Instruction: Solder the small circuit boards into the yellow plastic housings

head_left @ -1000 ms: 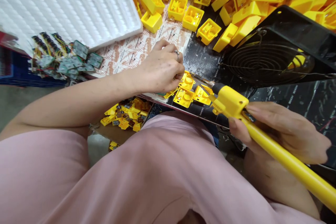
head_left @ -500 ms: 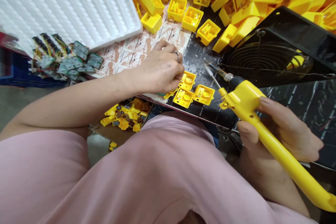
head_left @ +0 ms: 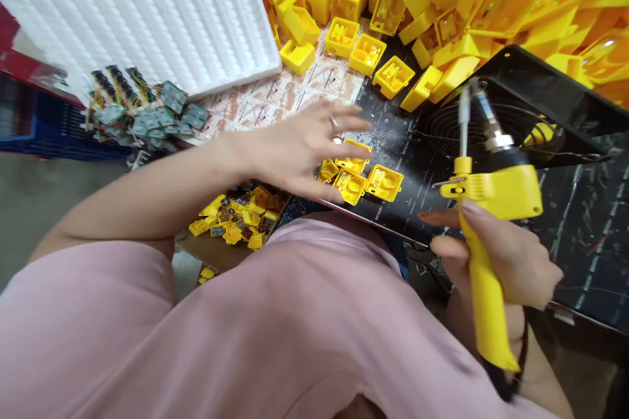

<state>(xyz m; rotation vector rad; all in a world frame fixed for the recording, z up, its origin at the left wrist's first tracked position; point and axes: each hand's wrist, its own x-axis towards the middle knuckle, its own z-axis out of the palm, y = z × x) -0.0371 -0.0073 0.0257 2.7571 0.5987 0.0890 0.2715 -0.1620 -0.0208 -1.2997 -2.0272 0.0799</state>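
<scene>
My right hand is wrapped round the grip of a yellow soldering gun. Its metal tip and the thin feed tube beside it point up and away from me, in front of the black fan. With fingers spread, my left hand hovers over or lightly touches a small group of yellow plastic housings at the bench's front edge. Among these are a front housing and a right-hand housing, both open side up with small parts inside. My fingers partly cover the others.
A big heap of yellow casings fills the back. The black fan stands at the right. White foam sheet leans at the left beside wired green circuit boards. Below the bench edge sits a box of small yellow parts.
My left hand has opened from a closed grasp at the housings, its fingers now spread. The soldering gun has swung upright, its tip moving right and away from the housings.
</scene>
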